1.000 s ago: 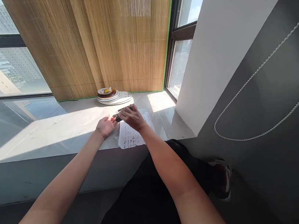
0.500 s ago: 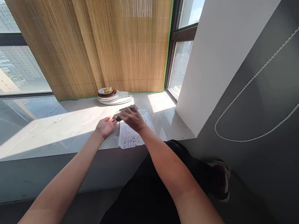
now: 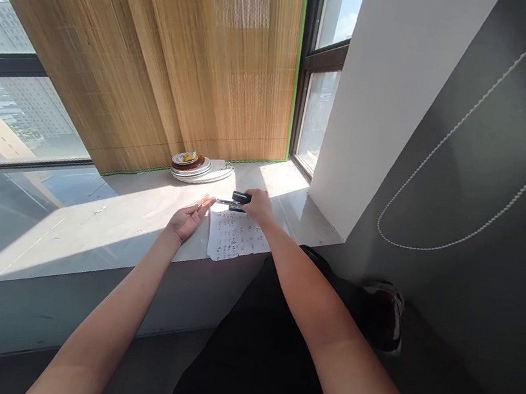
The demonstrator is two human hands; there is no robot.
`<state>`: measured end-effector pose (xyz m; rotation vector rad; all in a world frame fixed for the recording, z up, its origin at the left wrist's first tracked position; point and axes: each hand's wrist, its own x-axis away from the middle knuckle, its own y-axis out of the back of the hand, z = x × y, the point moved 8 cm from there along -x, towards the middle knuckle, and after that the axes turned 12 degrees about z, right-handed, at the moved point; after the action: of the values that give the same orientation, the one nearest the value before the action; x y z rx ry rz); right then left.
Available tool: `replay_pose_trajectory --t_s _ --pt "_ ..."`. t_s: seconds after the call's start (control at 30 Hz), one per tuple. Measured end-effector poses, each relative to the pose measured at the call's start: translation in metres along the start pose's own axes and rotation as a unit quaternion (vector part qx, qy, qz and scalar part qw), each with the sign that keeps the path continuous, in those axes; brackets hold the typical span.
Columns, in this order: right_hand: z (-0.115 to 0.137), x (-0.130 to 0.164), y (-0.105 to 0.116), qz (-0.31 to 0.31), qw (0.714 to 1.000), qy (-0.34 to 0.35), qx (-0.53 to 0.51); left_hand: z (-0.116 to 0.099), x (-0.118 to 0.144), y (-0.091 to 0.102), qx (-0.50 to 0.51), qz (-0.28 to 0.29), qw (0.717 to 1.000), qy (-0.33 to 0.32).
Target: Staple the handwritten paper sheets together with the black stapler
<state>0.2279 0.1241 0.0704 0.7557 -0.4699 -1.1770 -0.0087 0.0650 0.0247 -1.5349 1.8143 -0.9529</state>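
Note:
My right hand [image 3: 258, 207] is closed around a black stapler [image 3: 241, 198] above a sheet of paper. The stapler's parts are spread apart, and a thin metal strip sticks out to the left. My left hand [image 3: 187, 221] is palm up beside the paper, with its fingers bent together and their tips near the strip's end. A small dark thing shows at these fingers, too small to name. Handwritten marks cover the white paper [image 3: 237, 239], which lies on the sill at its front edge.
A stack of plates [image 3: 193, 171] stands on the pale window sill [image 3: 133, 218], behind my hands. A bamboo blind [image 3: 189, 56] hangs behind it. To the right are a white pillar [image 3: 392, 78] and a looped bead cord [image 3: 420, 247].
My right hand has moved right and turned, and the stapler now lies sideways with its parts spread. My left hand stays in nearly the same place, its fingertips reaching slightly further right.

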Motion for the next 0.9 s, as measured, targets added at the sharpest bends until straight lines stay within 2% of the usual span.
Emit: replay_pose_trajectory --t_s 0.2,0.33,0.43,0.53,0.63,0.73,0.9 --pt "0.008 -0.007 -0.010 0.008 0.999 0.031 0.041 -0.003 0.002 -0.002 -0.076 -0.013 0.997 -0.029" --pt "0.009 -0.008 -0.015 0.023 0.997 0.045 0.050 -0.005 0.005 0.004 -0.117 -0.042 0.992 -0.035" --pt "0.029 -0.001 -0.015 -0.014 0.989 0.135 0.059 -0.006 0.008 0.005 -0.142 -0.054 0.988 -0.026" --pt "0.063 0.017 -0.017 -0.060 0.957 0.276 0.067 -0.005 0.008 0.000 -0.162 -0.030 0.986 -0.024" --pt "0.091 0.032 -0.027 -0.052 0.923 0.372 0.080 -0.005 0.006 -0.006 -0.168 0.011 0.985 -0.035" --pt "0.106 0.038 -0.037 -0.031 0.907 0.409 0.093 -0.004 0.004 -0.008 -0.166 0.036 0.985 -0.036" --pt "0.110 0.035 -0.041 -0.033 0.904 0.419 0.081 0.000 0.004 -0.012 -0.183 0.050 0.982 -0.022"
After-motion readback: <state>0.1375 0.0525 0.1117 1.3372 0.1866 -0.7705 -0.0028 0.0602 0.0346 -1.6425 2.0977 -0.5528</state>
